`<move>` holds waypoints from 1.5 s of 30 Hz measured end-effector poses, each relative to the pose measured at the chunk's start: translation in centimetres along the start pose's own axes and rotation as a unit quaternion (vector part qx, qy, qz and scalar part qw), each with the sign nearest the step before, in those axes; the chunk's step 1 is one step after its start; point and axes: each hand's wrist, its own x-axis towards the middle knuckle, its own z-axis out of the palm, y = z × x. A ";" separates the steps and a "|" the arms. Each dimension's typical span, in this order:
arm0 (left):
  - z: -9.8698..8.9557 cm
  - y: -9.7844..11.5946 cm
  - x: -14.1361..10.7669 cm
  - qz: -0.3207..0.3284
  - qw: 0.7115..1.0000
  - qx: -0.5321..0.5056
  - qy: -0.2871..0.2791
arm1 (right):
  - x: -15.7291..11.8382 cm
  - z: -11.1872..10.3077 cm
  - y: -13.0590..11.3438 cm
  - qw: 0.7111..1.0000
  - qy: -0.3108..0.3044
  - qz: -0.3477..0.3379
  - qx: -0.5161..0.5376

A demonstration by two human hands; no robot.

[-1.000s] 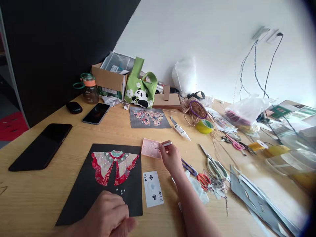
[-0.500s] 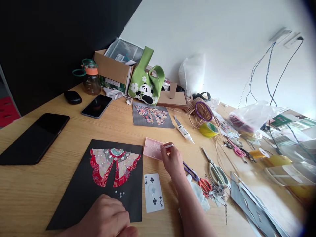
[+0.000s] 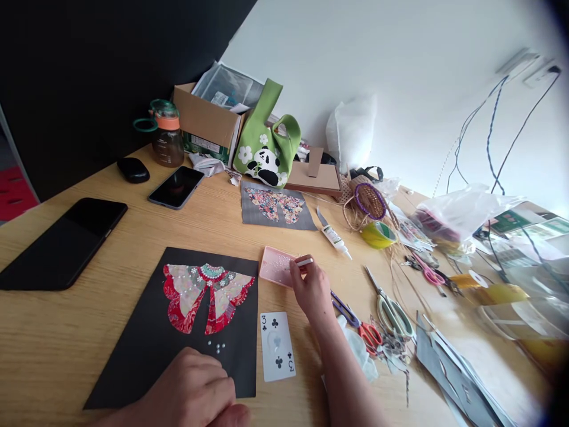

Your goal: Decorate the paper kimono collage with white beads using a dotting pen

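Note:
My right hand pinches a white, pen-like stick over the right side of a pink tray holding small pale beads. My left hand rests with curled fingers on the lower edge of a black sheet; whether it holds anything is hidden. On that sheet lies a red and cream fabric collar shape dotted with beads, and several loose pearls sit below it. A three of clubs card with a clear blob on it lies between the hands.
Scissors, orange-handled scissors and scraps flank my right forearm. A glue tube and grey sheet with floral shape lie beyond the tray. Phone, tablet, bottle and green bag stand or lie further off.
The view has shifted slightly, moving the background a little right. Both hands keep nearly the same pose, with the stick still over the pink tray.

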 end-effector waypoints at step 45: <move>-2.8 2.6 0.4 0.128 0.972 0.126 -0.152 | -8.6 0.6 -9.4 0.989 -0.102 0.002 0.106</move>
